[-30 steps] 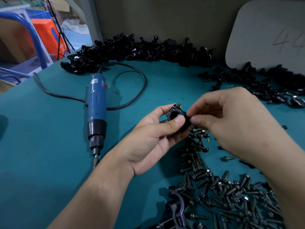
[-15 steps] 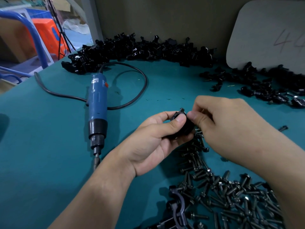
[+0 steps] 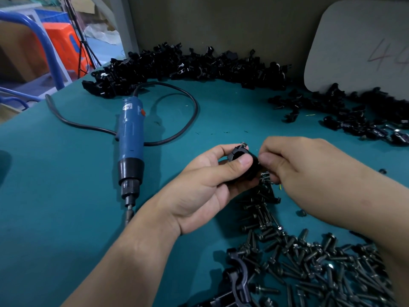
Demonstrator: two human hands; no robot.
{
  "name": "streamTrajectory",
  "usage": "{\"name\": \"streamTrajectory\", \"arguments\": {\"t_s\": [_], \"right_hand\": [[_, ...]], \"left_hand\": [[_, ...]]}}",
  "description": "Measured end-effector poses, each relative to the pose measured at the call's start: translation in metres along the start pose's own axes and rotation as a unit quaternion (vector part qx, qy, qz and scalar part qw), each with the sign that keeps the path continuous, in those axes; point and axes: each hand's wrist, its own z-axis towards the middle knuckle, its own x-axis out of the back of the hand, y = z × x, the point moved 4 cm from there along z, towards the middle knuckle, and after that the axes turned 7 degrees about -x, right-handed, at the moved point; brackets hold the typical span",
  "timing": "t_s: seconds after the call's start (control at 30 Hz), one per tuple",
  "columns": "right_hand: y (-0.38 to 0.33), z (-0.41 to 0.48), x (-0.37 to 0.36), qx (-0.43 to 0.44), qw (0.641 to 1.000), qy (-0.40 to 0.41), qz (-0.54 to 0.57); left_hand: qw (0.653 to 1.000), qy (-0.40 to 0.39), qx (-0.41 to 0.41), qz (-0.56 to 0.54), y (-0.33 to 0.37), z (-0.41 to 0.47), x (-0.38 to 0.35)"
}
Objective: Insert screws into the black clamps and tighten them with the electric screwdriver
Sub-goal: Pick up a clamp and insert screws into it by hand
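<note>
We see one electric screwdriver (image 3: 130, 138) (label unreadable). Right of it, the left hand (image 3: 205, 187) grips one black clamp (image 3: 240, 155) with one screw (image 3: 243, 144) on top, and the right hand (image 3: 298, 171) pinches the clamp's right edge with curled fingers. Right of the bit are uncounted loose screws (image 3: 309, 262). The grey board (image 3: 354, 41) reads "44".

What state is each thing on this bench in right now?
Black clamp, held off the table between both hands.
Left hand, grips the clamp.
Right hand, pinches the clamp's right edge.
Electric screwdriver, lying untouched on the table.
Screws, loose in a heap.
Spare clamps, piled along the wall.
</note>
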Motion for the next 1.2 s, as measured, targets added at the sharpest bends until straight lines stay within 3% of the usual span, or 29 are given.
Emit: {"name": "streamTrajectory", "arguments": {"t_s": [0.27,0.53,0.87,1.2], "right_hand": [[0.002,0.002,-0.006,-0.006,0.999,-0.029,0.024],[0.003,0.000,-0.002,0.033,0.998,0.008,0.047],[0.003,0.002,-0.006,0.006,1.000,-0.026,0.011],[-0.010,0.000,-0.011,0.015,1.000,0.014,-0.015]], "left_hand": [[1.000,-0.018,-0.004,0.020,0.002,-0.002,-0.001],[1.000,-0.001,-0.008,-0.006,0.005,-0.002,-0.004],[0.999,0.014,-0.010,0.042,0.001,-0.001,-0.004],[0.998,0.013,-0.016,0.065,-0.002,0.002,-0.001]]}}
